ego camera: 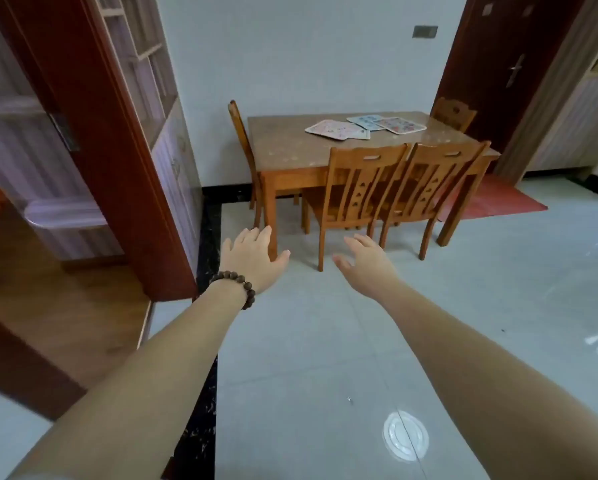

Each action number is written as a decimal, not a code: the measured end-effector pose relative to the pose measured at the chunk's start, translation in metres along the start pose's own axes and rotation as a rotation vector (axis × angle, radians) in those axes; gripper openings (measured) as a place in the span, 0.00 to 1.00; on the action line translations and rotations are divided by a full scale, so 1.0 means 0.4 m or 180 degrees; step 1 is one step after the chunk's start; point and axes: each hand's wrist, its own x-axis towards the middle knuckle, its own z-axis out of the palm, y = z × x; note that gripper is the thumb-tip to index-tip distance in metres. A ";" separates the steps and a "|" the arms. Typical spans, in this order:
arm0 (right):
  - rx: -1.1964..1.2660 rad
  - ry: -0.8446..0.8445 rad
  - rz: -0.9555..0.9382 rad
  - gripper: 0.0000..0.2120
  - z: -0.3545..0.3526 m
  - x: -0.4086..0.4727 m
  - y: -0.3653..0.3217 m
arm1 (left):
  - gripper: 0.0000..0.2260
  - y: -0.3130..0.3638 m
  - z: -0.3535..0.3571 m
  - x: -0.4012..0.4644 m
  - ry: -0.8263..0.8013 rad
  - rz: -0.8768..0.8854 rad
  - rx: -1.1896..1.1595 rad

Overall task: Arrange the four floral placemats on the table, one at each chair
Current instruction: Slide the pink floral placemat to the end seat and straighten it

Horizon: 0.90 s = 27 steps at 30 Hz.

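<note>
Lying bunched mid-table: placemats; left hand, right hand grip spread, empty, over tiled floor.

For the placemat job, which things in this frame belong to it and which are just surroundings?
Belongs to the job:
- floral placemats, overlapping loosely on the far side of the tabletop
- wooden dining table
- the four chairs: two near side, left end, far right
- left hand and right hand, both open and empty

Just surroundings:
- red mat
- bead bracelet
- dark door
</note>
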 end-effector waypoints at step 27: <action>-0.0093 -0.0289 -0.0136 0.28 0.254 0.861 -0.175 | 0.30 -0.445 0.154 0.708 -0.0161 -0.0410 0.0126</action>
